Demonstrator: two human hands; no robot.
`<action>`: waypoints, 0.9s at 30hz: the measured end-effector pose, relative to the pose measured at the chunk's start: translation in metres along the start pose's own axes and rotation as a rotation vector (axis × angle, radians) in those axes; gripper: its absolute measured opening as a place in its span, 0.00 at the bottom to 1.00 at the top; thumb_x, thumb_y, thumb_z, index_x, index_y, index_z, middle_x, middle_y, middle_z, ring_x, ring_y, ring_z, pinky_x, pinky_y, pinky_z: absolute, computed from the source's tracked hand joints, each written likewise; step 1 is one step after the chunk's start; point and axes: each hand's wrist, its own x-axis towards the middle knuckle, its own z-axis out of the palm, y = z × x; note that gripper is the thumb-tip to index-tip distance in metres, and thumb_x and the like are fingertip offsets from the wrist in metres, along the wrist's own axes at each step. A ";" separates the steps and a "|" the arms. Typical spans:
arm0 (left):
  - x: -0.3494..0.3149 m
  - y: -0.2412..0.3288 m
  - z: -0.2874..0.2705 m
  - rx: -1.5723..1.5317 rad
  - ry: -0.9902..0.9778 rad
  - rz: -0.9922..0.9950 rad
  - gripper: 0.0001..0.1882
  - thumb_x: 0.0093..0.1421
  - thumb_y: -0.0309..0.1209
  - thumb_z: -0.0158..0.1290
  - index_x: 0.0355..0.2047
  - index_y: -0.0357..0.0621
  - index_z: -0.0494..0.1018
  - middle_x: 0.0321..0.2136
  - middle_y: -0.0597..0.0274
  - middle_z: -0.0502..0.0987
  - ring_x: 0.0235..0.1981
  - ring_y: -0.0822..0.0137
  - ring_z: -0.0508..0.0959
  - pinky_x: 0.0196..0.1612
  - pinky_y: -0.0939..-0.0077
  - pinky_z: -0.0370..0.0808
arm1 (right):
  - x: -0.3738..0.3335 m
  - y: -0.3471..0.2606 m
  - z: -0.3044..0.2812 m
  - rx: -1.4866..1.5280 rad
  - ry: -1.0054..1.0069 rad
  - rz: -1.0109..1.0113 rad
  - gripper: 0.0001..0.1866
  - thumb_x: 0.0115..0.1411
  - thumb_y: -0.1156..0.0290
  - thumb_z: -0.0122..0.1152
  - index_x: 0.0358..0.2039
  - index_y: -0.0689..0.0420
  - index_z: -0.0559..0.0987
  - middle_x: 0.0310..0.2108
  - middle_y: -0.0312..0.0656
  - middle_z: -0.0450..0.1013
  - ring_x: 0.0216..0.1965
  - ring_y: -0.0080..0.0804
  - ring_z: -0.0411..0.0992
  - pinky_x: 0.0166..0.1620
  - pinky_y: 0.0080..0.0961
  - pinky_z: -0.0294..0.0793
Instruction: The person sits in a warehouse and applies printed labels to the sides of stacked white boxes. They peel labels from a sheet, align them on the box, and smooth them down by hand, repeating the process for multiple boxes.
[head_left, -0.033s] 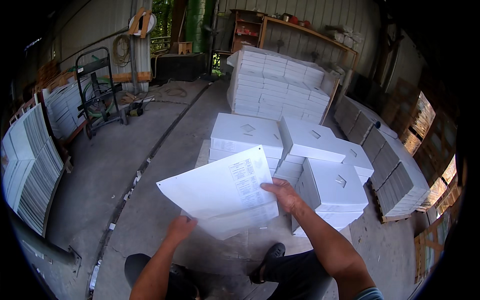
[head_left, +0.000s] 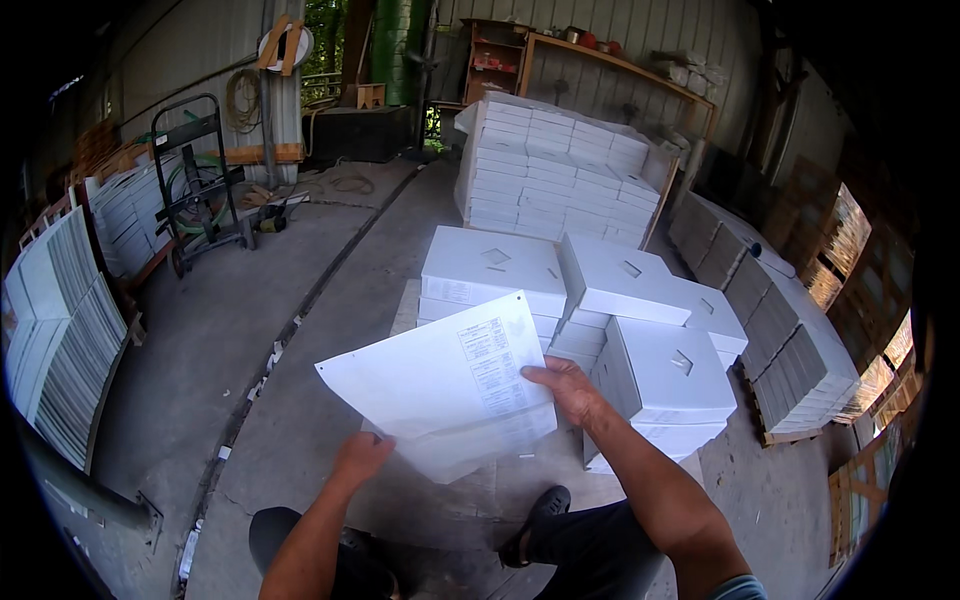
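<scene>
In front of me I hold up a large, thin white sheet [head_left: 420, 370] with printed tables down its right part. Two of its corners have small dark dots. A crease runs across its lower part, which bows downward. My left hand [head_left: 362, 458] is closed on the lower left edge. At the right edge, my right hand [head_left: 562, 388] pinches the sheet, thumb on top and fingers mostly hidden behind. Just beyond it stand stacked white cartons with diamond-shaped marks: a left stack [head_left: 490, 262], a back stack [head_left: 625, 275] and a near right stack [head_left: 675, 375], beside my right hand.
A wrapped pallet of white boxes [head_left: 555, 165] stands behind. More grey-white stacks [head_left: 790, 325] line the right side. To the left are a hand truck [head_left: 200, 170], leaning white sheets [head_left: 60, 330] and a metal post [head_left: 95, 495]. A narrow channel [head_left: 270, 360] crosses the concrete floor.
The sheet's left corner and bottom edge have shifted very slightly. Both hands keep their hold in the same places.
</scene>
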 end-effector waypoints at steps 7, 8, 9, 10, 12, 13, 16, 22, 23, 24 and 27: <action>-0.025 0.039 -0.019 -0.412 -0.390 0.027 0.15 0.67 0.37 0.53 0.33 0.36 0.79 0.25 0.58 0.82 0.24 0.69 0.81 0.32 0.77 0.77 | -0.002 0.002 0.005 -0.028 0.028 0.043 0.17 0.61 0.69 0.67 0.48 0.62 0.83 0.43 0.44 0.81 0.42 0.31 0.79 0.50 0.31 0.78; -0.033 0.051 -0.024 -0.473 -0.431 0.044 0.14 0.68 0.36 0.52 0.34 0.37 0.79 0.25 0.58 0.82 0.24 0.69 0.81 0.31 0.77 0.77 | -0.002 0.002 0.006 -0.037 0.035 0.057 0.17 0.61 0.69 0.67 0.48 0.62 0.83 0.43 0.44 0.81 0.42 0.31 0.79 0.50 0.31 0.78; -0.036 0.056 -0.026 -0.500 -0.432 0.083 0.14 0.69 0.35 0.51 0.35 0.36 0.79 0.25 0.58 0.82 0.24 0.70 0.81 0.31 0.77 0.76 | -0.003 0.002 0.006 -0.049 0.046 0.075 0.17 0.61 0.69 0.67 0.48 0.62 0.83 0.43 0.44 0.81 0.42 0.31 0.79 0.50 0.31 0.78; -0.039 0.059 -0.029 -0.545 -0.406 0.118 0.13 0.69 0.34 0.51 0.35 0.36 0.79 0.25 0.58 0.82 0.24 0.70 0.80 0.30 0.78 0.76 | -0.002 0.004 0.008 -0.058 0.043 0.086 0.17 0.61 0.69 0.67 0.48 0.62 0.83 0.43 0.44 0.81 0.42 0.31 0.79 0.50 0.31 0.78; -0.044 0.065 -0.034 -0.649 -0.336 0.195 0.12 0.69 0.32 0.50 0.36 0.35 0.78 0.25 0.58 0.81 0.22 0.71 0.79 0.28 0.78 0.74 | 0.001 0.007 0.010 -0.075 0.037 0.097 0.16 0.61 0.69 0.67 0.48 0.62 0.83 0.43 0.44 0.81 0.42 0.31 0.79 0.50 0.31 0.78; -0.045 0.067 -0.036 -0.703 -0.270 0.222 0.12 0.69 0.31 0.50 0.36 0.35 0.78 0.25 0.59 0.81 0.22 0.72 0.78 0.28 0.78 0.73 | 0.001 0.008 0.010 -0.083 0.028 0.100 0.16 0.61 0.69 0.67 0.48 0.62 0.83 0.43 0.44 0.81 0.42 0.31 0.79 0.50 0.31 0.78; -0.047 0.073 -0.038 -0.808 -0.052 0.277 0.09 0.68 0.28 0.51 0.36 0.35 0.78 0.24 0.60 0.80 0.20 0.75 0.73 0.26 0.79 0.70 | -0.001 0.010 0.013 -0.110 -0.001 0.113 0.16 0.60 0.69 0.68 0.48 0.62 0.83 0.43 0.43 0.81 0.42 0.31 0.79 0.50 0.31 0.77; -0.035 0.061 -0.030 -0.663 0.360 0.451 0.06 0.64 0.27 0.55 0.36 0.36 0.78 0.26 0.64 0.79 0.21 0.75 0.71 0.25 0.78 0.68 | -0.008 0.006 0.028 -0.212 -0.065 0.152 0.18 0.60 0.67 0.68 0.49 0.62 0.83 0.44 0.43 0.81 0.43 0.30 0.78 0.51 0.29 0.76; -0.034 0.057 -0.029 -0.570 0.443 0.500 0.06 0.62 0.27 0.56 0.36 0.36 0.78 0.27 0.63 0.78 0.23 0.73 0.72 0.26 0.76 0.69 | -0.009 0.005 0.032 -0.230 -0.076 0.156 0.19 0.60 0.67 0.68 0.49 0.62 0.83 0.44 0.43 0.81 0.43 0.30 0.78 0.51 0.29 0.76; -0.034 0.053 -0.028 -0.473 0.531 0.541 0.06 0.61 0.26 0.58 0.36 0.36 0.78 0.28 0.62 0.78 0.24 0.71 0.72 0.28 0.74 0.70 | -0.010 0.002 0.036 -0.254 -0.082 0.166 0.19 0.60 0.67 0.68 0.50 0.62 0.82 0.45 0.43 0.81 0.43 0.30 0.78 0.51 0.28 0.75; -0.041 0.068 -0.035 -0.189 0.683 0.611 0.11 0.57 0.25 0.60 0.40 0.36 0.77 0.35 0.55 0.78 0.34 0.59 0.76 0.38 0.66 0.74 | -0.010 0.008 0.035 -0.272 -0.120 0.174 0.20 0.61 0.65 0.68 0.51 0.62 0.82 0.45 0.43 0.81 0.44 0.30 0.78 0.52 0.28 0.75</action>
